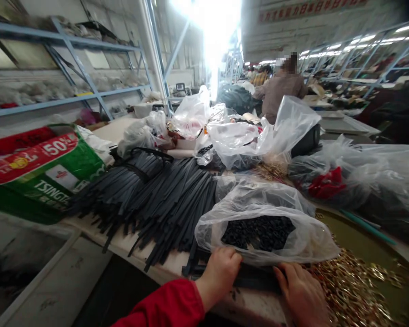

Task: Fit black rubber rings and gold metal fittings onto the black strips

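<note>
My left hand [222, 269] is closed at the front rim of a clear plastic bag [204, 227], its fingers curled; what they grip is hidden. The bag lies open towards me, with many small black pieces [259, 232] inside. My right hand [304, 290] rests at the bag's lower right, its thumb apart from the fingers. Between the hands, dark flat strips [255, 278] lie along the table edge, partly under the bag. Left of the bag, long black strips [177, 200] lie in a thick fanned pile. Small gold metal pieces [354, 286] lie beside my right hand.
A green tray [404, 295] bears the gold pieces at right. A red and green printed bag [44, 177] stands at left. More plastic bags [235, 141] crowd the table behind. Blue shelving [75, 43] lines the wall. Another person [281, 93] is farther back.
</note>
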A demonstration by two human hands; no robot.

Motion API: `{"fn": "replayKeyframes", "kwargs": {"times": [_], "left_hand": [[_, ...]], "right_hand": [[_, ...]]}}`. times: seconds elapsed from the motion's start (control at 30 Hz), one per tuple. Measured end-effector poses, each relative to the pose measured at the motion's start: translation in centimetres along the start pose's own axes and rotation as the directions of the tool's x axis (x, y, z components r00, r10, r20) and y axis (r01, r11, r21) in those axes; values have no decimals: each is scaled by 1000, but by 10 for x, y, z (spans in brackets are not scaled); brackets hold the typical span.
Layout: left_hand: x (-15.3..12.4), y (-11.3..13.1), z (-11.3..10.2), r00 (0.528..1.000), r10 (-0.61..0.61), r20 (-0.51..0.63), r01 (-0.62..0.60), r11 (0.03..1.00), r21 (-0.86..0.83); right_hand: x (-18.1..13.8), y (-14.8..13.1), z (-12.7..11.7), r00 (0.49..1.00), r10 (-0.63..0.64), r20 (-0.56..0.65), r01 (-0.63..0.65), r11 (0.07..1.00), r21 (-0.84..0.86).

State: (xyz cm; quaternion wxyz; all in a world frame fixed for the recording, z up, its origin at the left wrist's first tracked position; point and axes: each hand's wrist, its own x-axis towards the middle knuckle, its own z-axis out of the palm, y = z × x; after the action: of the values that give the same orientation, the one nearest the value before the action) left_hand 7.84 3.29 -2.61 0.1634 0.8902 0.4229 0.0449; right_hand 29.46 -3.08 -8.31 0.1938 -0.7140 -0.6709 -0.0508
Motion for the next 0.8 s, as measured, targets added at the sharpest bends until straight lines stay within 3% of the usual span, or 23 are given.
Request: {"fn": "replayKeyframes", "kwargs": {"times": [0.1, 0.17, 0.27, 0.37, 0.53, 0.63, 0.7, 0.73, 0.8], "left_hand": [[-7, -19, -22, 995, -71, -72, 74, 996, 46], [-8, -45, -44, 968, -198, -154, 213, 973, 88], [-3, -93, -74, 871, -399, -285, 447, 885, 128], [2, -126, -86, 801, -502, -327, 565, 815, 131], [-3, -130, -84, 780, -498, -379, 569, 817, 98], [-15, -113, -81, 803, -446, -396, 507, 860, 58], [-29, -99, -74, 846, -383, -372, 425, 905, 34], [-38, -92, -68, 875, -334, -349, 364, 931, 22], [-60, -83, -53, 924, -229, -305, 238, 971, -8]], "right_hand": [[-7, 4, 8, 996, -43, -77, 38, 997, -67], [-12, 5, 10, 992, -54, -113, 45, 996, -81], [-16, 5, 11, 982, -84, -167, 67, 993, -102], [-17, 2, 11, 971, -126, -204, 107, 989, -101], [-19, -9, 1, 957, -135, -255, 135, 991, -18], [-16, -32, -13, 980, -47, -192, 85, 977, 196], [-8, -53, -23, 995, 85, -57, -50, 892, 449], [-2, -63, -28, 986, 158, 52, -159, 799, 580], [12, -78, -34, 945, 158, 287, -327, 498, 803]]}}
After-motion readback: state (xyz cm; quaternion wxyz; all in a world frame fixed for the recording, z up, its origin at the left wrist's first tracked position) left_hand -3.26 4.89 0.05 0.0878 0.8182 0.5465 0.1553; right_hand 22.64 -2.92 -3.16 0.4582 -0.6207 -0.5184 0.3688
